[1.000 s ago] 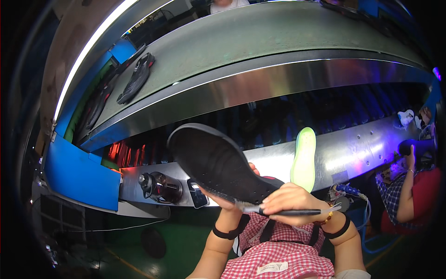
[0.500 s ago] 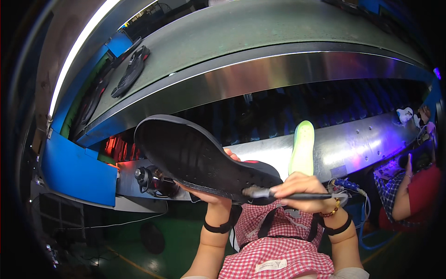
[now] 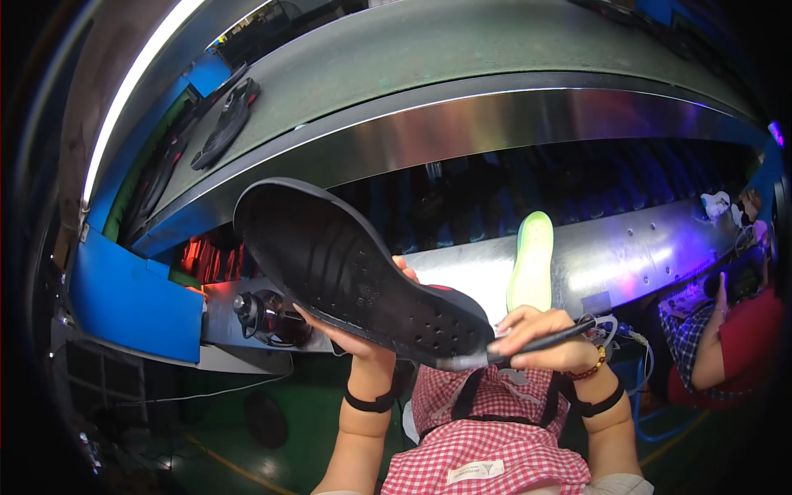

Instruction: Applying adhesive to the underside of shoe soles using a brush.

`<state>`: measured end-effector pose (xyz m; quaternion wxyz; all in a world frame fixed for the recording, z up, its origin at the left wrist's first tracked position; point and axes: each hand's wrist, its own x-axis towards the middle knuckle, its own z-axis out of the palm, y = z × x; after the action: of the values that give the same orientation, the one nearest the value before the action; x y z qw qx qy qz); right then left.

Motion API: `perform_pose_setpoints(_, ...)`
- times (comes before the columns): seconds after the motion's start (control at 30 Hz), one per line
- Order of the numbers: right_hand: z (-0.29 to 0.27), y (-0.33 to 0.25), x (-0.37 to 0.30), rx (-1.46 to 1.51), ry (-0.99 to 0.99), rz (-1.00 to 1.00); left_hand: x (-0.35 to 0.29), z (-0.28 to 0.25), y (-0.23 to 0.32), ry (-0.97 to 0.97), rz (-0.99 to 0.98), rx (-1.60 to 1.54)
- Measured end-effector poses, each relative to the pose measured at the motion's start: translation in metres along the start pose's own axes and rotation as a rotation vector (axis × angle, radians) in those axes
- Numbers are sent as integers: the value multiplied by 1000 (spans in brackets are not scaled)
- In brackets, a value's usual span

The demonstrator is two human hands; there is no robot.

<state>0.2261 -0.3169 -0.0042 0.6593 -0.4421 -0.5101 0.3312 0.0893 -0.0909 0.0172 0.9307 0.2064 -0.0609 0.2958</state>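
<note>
My left hand [image 3: 359, 338] is closed around the edge of a large black shoe sole [image 3: 330, 256], with fingertips showing on its far side. The sole is tilted so its hollow inner face shows, with small holes at the narrower end. My right hand [image 3: 551, 345] grips the dark handle of a brush [image 3: 561, 334]. The pale bristles touch the sole's near edge at its right end. Just beyond my right hand, a yellow-green insole-shaped piece [image 3: 532, 260] lies on a metal shelf [image 3: 627, 256].
A conveyor belt [image 3: 462, 62] runs across the far side, with dark shoe soles [image 3: 227, 124] at its left. On the shelf's left stands a dark bottle [image 3: 272, 320]. A blue panel [image 3: 132, 297] is at left. Another person's arm [image 3: 709, 355] shows at right, near cables [image 3: 619, 330].
The brush has shifted slightly right and down along the sole's near edge. The sole is turned a little, its left end higher, and more holes show at the narrow end.
</note>
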Motion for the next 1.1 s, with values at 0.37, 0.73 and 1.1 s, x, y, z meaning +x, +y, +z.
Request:
perform_pose_setpoints(0.37,39,-10,5,272,199,225,-22,14,-39,-121,-150,253)
perform_pose_setpoints(0.73,6,-26,19,-241,-349,24,-11,-15,-12,-120,-671,378)
perform_pose_setpoints(1.1,-9,-46,27,-258,-528,27,-15,1,2,-66,-996,516)
